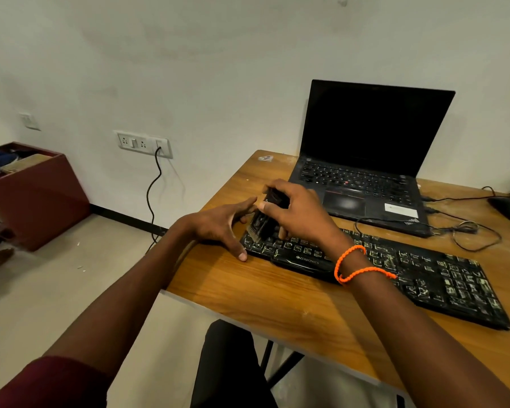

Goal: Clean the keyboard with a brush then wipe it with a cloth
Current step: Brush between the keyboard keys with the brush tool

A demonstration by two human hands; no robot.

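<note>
- A red box (39, 195) sits on the floor far out to the left of both hands, with things piled in it.
- A wall socket (143, 143) lies up and left of the hands; a black cable (153, 198) hangs from it down to the floor.
- The left hand (221, 223) has its fingers spread and straight, the thumb tip down on the table (277, 293) at the keyboard's left end, the fingertips reaching toward the brush.
- The brush (262, 222) stands between the two hands, tilted, its pale bristles down on the keys at the left end of the keyboard.
- The right hand (298, 210) grips the brush from above, fingers and thumb curled round its dark handle.
- An orange band (357, 265) loops the right wrist.
- The keyboard (424, 275) lies under and to the right of the right hand, black, its keys streaked with pale dust.
- A laptop (368, 160) stands open beyond the right hand, screen dark.
- Cables (468, 231) trail on the table to the right of the laptop, well right of both hands.
</note>
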